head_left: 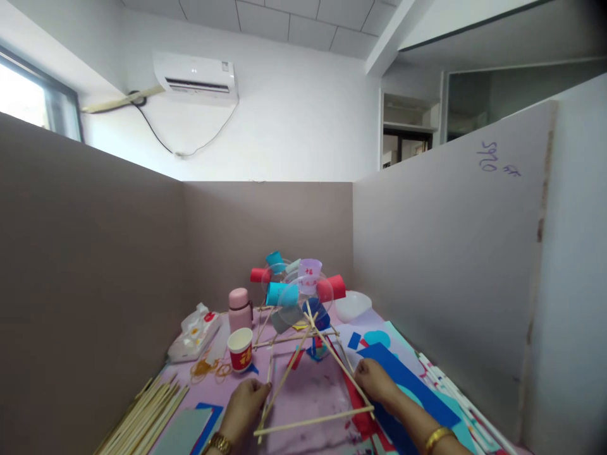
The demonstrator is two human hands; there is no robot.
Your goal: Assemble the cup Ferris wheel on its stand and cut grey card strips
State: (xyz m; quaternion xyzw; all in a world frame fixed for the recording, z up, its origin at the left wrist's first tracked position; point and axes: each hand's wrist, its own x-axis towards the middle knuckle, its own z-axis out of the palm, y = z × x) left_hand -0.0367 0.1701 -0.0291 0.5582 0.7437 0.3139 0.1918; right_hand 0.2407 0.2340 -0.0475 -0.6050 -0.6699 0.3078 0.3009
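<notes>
A frame of thin wooden sticks [313, 419] stands in front of me, its slanting sticks crossing near the top. My left hand [249, 401] is closed, thumb and fingers pinching a stick on the frame's left side. On the other side my right hand [374, 379] is closed at the lower end of a thin stick; its fingertips are partly hidden. Behind the crossed sticks is a wheel of clear discs [306, 300] with blue, red and lilac paper cups around it. A blue paper sheet [422, 395] lies under my right forearm.
Left of the frame are a paper cup [240, 351], a pink bottle [239, 309], rubber bands [203, 368], a tissue pack [195, 335] and a pile of sticks [147, 417]. A white bowl [353, 306] sits at the back right. Grey partitions [268, 221] enclose the table.
</notes>
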